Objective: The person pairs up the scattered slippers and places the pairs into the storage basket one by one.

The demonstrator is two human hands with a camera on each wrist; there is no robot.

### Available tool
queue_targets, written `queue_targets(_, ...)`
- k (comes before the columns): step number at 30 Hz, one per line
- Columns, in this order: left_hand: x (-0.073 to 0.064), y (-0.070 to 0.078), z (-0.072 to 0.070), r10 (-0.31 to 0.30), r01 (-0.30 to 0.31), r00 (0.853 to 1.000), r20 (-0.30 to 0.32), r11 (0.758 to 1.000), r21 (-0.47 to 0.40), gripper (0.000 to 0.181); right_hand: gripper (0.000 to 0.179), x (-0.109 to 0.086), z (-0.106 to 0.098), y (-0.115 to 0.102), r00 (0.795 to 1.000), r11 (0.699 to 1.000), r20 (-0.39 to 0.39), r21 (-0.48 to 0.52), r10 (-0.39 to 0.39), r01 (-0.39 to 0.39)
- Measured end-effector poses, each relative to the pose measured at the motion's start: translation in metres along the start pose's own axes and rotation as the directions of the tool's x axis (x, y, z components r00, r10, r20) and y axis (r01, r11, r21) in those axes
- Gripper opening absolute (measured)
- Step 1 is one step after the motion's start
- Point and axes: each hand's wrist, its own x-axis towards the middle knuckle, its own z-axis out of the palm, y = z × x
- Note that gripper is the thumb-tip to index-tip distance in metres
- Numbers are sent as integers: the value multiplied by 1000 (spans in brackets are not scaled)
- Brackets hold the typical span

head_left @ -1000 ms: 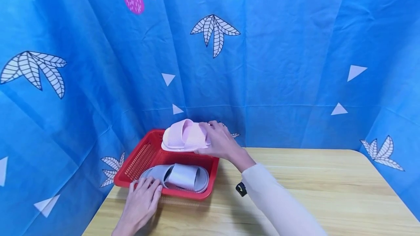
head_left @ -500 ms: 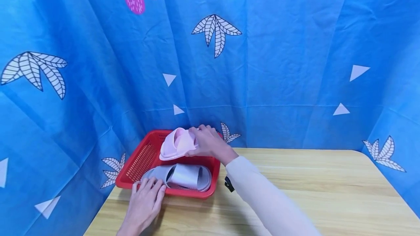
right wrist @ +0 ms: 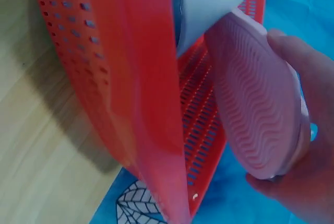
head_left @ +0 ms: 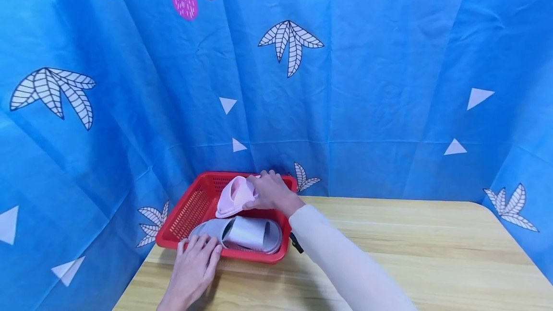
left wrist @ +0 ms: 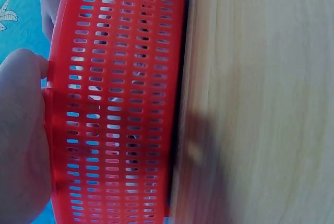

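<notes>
A pink slipper (head_left: 235,198) with a ribbed sole hangs tilted inside the red plastic basket (head_left: 181,217), its toe end lower and to the left. My right hand (head_left: 273,193) grips it at the other end; in the right wrist view the thumb and fingers hold the slipper's edges. Along the basket's near side lies a grey slipper (head_left: 246,234) with a wide strap, strap upward. My left hand (head_left: 192,268) holds the basket's near rim, fingers bent over it beside the grey slipper. In the left wrist view the basket's slotted wall hides most of those fingers.
The basket stands on the left part of a light wooden table (head_left: 389,248). A blue patterned curtain (head_left: 367,85) hangs close behind and at the sides. A small black object (head_left: 296,243) shows beneath my right sleeve.
My right hand has lowered the pink slipper into the back of the basket, tilting its toe end down to the left. My left hand keeps its place at the rim.
</notes>
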Motion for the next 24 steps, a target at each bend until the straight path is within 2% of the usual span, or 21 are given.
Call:
queue_targets(3,1,2,-1,7,-7,1000,-15,1000,-2,24,80,0,3,-1,999,1000,39,4,3,-3)
queue_targets(11,6,7,0,18,-18,1000,-23,1000,-19,25,77,-10,4,12,987,994,157,95,41,-57)
queue_targets(19,5,1,-3,12,-13,1000,-21,1000,-14,26,71,-14,6,12,986,988,164,143,28,-52)
queue_targets(24,3,-4,-7,-30,30,999,27,1000,-5,29,57,-13,2,8,989,986,144,169,-14,-10)
